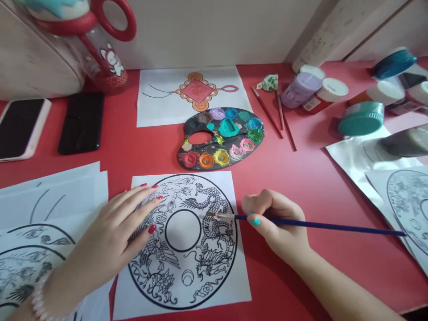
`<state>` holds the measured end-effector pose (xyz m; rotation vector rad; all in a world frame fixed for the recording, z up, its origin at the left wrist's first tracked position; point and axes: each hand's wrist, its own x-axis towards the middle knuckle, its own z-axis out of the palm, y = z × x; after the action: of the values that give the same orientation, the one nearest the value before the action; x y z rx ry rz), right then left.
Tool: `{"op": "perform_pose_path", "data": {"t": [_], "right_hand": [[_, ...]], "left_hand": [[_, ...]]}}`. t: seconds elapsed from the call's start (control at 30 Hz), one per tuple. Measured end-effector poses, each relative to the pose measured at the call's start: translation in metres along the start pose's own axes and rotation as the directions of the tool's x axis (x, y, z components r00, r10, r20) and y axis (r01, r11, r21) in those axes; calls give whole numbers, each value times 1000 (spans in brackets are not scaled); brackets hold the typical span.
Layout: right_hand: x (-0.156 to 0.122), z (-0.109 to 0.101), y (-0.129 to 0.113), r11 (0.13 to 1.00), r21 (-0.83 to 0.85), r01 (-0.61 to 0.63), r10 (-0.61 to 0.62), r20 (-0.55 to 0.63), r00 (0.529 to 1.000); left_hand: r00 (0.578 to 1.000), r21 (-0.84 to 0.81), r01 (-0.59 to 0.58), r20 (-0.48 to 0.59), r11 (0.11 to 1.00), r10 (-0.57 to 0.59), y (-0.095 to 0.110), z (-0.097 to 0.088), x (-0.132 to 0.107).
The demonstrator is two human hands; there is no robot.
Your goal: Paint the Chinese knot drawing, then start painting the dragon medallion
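My right hand (277,223) pinches a blue-handled paintbrush (321,225). Its tip, with some green on it, is at the dragon drawing just right of the inner circle; whether it touches the paper I cannot tell. Spread over the left side of the line-art sheet (240,285), my left hand (117,232) lies flat with its fingers apart. The sheet carries a round black outline design with a dragon and a bird around a blank centre. Just beyond it sits a black paint palette (214,147), its wells filled with many colours and a turquoise patch in the middle.
Behind the palette lies a coloured knot picture (157,107). Red brushes (267,111) and paint jars (302,89) stand at the back right, near a turquoise-lidded jar (361,118). Two phones (82,122) and a red-lidded bottle (110,67) are at left, above stacked sheets (83,191).
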<state>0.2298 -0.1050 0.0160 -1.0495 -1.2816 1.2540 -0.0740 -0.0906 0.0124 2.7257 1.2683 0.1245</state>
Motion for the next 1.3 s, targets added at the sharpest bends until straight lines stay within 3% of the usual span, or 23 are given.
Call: {"op": "perform_pose_path", "data": {"t": [0.17,0.3,0.7,1.3], "right_hand": [[1,3,0,999,31,-15,14,31,999],[2,3,-2,998,-35,-44,44,-2,999],[2,2,-4,993,-80,-84,84,1,996],[4,-1,1,983,3,-183,181,-158,971]], "left_hand": [[999,-5,-20,-26,1000,20,0,-1,2],[1000,-22,1,-12,1000,-1,-2,2,0],[990,-111,139,41,984,-135,1,3,-4],[999,-83,33,-2,996,-33,5,-4,5]]}}
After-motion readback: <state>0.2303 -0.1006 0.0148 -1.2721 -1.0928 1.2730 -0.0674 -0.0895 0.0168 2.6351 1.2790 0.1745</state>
